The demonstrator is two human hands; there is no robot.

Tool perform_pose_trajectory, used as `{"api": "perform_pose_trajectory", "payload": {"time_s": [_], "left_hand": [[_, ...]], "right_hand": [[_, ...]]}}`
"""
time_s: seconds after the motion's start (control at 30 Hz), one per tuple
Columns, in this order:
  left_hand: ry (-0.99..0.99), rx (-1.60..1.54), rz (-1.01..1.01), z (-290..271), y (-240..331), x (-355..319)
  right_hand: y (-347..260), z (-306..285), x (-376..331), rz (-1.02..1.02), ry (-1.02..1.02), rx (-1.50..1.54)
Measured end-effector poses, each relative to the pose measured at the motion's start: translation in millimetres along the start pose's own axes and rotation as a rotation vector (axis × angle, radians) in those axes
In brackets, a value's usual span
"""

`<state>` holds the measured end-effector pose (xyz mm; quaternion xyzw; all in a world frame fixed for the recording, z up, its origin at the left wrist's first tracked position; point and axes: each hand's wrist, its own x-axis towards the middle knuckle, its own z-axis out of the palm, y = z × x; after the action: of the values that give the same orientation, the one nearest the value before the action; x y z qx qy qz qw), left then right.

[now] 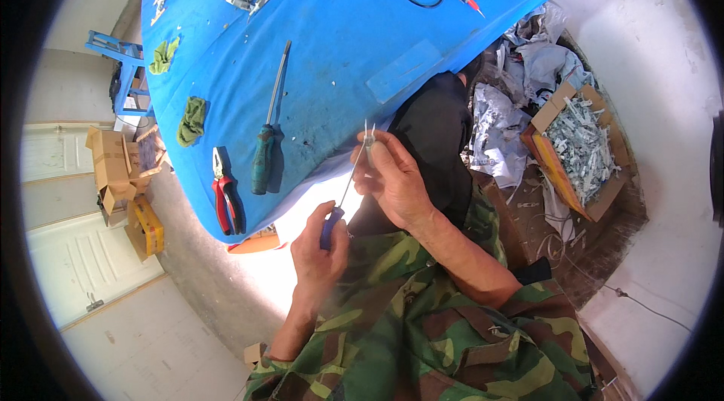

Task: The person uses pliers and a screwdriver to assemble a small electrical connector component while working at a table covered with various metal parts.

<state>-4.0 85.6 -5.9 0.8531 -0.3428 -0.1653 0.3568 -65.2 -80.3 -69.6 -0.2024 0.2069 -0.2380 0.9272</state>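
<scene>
While gripped by two hands (pixel 354 212): one screwdriver (pixel 341 201).

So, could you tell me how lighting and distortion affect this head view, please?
Head view: fisheye bends the blue table edge, black vignette rings the frame; sunlight overexposes the floor at right; the left hand and right hand stay fairly sharp.

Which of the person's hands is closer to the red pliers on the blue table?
The left. The left hand, gripping a small blue-handled screwdriver, sits just right of and below the red pliers. The right hand, pinching a small metal part, is farther right.
</scene>
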Motion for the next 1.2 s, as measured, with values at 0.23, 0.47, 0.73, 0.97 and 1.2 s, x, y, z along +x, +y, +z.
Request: {"api": "perform_pose_trajectory", "payload": {"time_s": [0.23, 0.47, 0.73, 0.97, 1.2], "left_hand": [[0.006, -0.085, -0.043, 15.8, -6.7, -4.2], [0.025, -0.101, -0.045, 28.6, -2.8, -3.7], [0.045, -0.133, -0.019, 36.5, -5.1, -3.3], [0.082, -0.151, 0.008, 41.0, 2.5, 1.1], [0.114, -0.157, 0.013, 42.3, 5.0, 2.7]], "right_hand": [[3.6, -1.5, 2.0, -0.045, -0.026, 0.017], [5.0, 1.5, 3.4, -0.033, 0.040, -0.006], [7.7, 1.3, 5.0, -0.039, 0.060, -0.020], [5.3, 4.5, 2.3, -0.008, 0.071, -0.060], [3.9, 6.5, 3.6, -0.050, 0.076, -0.081]]}}
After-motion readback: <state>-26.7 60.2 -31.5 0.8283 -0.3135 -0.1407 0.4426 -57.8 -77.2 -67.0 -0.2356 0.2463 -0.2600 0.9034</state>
